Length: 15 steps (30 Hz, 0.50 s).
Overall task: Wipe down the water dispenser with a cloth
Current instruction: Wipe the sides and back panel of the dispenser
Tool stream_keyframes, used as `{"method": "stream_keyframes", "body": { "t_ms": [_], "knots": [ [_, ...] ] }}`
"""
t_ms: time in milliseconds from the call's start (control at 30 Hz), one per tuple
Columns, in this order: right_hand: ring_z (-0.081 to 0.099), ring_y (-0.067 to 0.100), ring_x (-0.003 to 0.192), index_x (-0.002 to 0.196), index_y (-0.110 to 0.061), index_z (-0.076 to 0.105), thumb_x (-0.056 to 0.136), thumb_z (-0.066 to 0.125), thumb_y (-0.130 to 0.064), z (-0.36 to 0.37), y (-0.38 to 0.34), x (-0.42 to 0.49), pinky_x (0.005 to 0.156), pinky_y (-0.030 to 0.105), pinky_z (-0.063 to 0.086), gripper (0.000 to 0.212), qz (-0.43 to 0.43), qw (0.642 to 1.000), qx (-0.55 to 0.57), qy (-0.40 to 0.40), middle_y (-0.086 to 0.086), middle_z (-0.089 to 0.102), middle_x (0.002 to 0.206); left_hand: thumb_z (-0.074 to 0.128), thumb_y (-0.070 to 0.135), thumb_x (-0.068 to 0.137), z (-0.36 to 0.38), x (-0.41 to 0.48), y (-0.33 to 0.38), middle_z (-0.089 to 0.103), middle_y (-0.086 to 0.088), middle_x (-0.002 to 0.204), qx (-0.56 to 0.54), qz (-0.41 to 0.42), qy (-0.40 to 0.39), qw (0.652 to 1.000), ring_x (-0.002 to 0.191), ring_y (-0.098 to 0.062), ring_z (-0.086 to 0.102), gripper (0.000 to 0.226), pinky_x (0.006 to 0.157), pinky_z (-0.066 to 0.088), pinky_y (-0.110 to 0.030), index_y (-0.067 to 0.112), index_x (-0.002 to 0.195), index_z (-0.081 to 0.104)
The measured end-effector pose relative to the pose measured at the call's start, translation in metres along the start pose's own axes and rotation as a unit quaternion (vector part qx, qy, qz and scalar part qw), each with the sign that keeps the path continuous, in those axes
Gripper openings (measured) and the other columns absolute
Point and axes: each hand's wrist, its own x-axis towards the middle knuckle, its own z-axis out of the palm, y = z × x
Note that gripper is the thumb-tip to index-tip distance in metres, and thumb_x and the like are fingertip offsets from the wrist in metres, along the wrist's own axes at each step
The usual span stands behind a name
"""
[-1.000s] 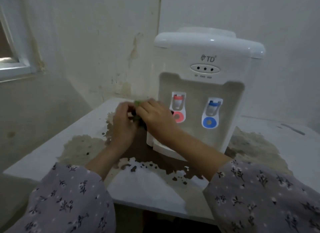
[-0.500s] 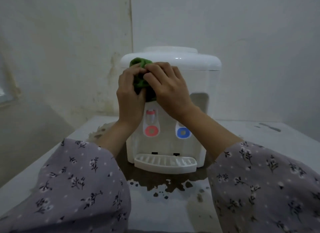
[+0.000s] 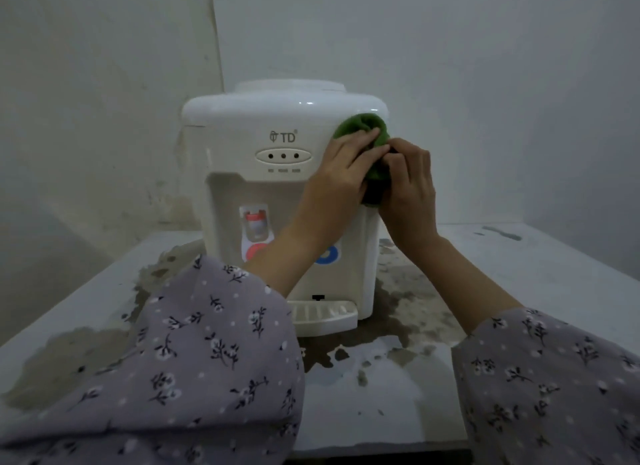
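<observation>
Head view
- Water dispenser [image 3: 242, 125]: white, standing upright on the bench [image 3: 554, 274] in a room corner. Its long axis is vertical and its tap side faces the person.
- Cloth [image 3: 360, 127]: green and bunched. It is pressed on the dispenser's upper right front corner, just under the lid edge. The bundle runs roughly top to bottom, with its darker lower end between the two hands.
- Left hand [image 3: 341, 177]: reaches across the front panel, fingers curled over the cloth and holding it against the casing.
- Right hand [image 3: 410, 184]: at the dispenser's right edge, fingers clenched on the lower part of the cloth.
- Change from half a second ago: the cloth and both hands were at the upper left of the front and are now at the upper right. The logo they covered is now in sight.
- Writing: "TD" [image 3: 284, 137] with a small emblem beside it. Below it is an oval with three dots [image 3: 283, 156]; the tiny labels under them are too blurred to read.
- Taps: the red tap [image 3: 255, 222] shows. Of the other, only a blue ring [image 3: 327, 255] shows, partly behind the left forearm.
- Drip tray [image 3: 325, 314]: at the foot of the dispenser.
- Bench surface: pale, with dark worn patches around the base.
- Sleeves [image 3: 207, 343]: grey-lilac with a small flower print.
</observation>
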Motion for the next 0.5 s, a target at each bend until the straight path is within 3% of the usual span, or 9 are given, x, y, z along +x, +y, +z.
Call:
{"method": "stream_keyframes", "body": {
  "t_ms": [167, 233, 300, 500],
  "knots": [
    [0.044, 0.027, 0.098, 0.104, -0.010, 0.043, 0.083, 0.044, -0.002, -0.010, 0.005, -0.061, 0.065, 0.033, 0.050, 0.022, 0.035, 0.998, 0.014, -0.057, 0.006, 0.040, 0.118, 0.043, 0.008, 0.084, 0.028, -0.037, 0.012, 0.060, -0.017, 0.122, -0.001, 0.012, -0.077, 0.997, 0.113, -0.031, 0.051, 0.038, 0.092, 0.048, -0.036, -0.001, 0.115, 0.062],
    [0.046, 0.026, 0.096, 0.104, -0.009, 0.044, 0.083, 0.043, -0.004, -0.015, 0.004, -0.083, 0.061, 0.034, 0.051, 0.021, 0.033, 0.996, 0.018, -0.085, 0.007, 0.041, 0.117, 0.052, 0.002, 0.082, 0.038, -0.054, 0.017, 0.060, -0.019, 0.121, -0.006, 0.011, -0.109, 0.994, 0.112, -0.032, 0.053, 0.034, 0.092, 0.049, -0.039, -0.003, 0.114, 0.062],
    [0.047, 0.026, 0.093, 0.103, -0.008, 0.045, 0.083, 0.043, -0.003, -0.021, 0.004, -0.100, 0.061, 0.035, 0.051, 0.020, 0.031, 0.993, 0.026, -0.111, 0.007, 0.043, 0.115, 0.065, -0.004, 0.076, 0.044, -0.071, 0.023, 0.060, -0.020, 0.119, -0.011, 0.001, -0.139, 0.990, 0.111, -0.034, 0.055, 0.038, 0.088, 0.052, -0.038, -0.004, 0.114, 0.062],
    [0.049, 0.024, 0.086, 0.094, 0.001, 0.059, 0.083, 0.047, -0.001, -0.033, 0.000, -0.135, 0.067, 0.028, 0.045, 0.016, -0.012, 0.981, 0.040, -0.191, 0.020, 0.062, 0.103, 0.069, 0.002, 0.073, 0.049, -0.116, 0.030, 0.063, -0.015, 0.113, -0.021, -0.013, -0.171, 0.985, 0.102, -0.028, 0.054, 0.039, 0.075, 0.054, -0.032, 0.000, 0.112, 0.063]
  ]
}}
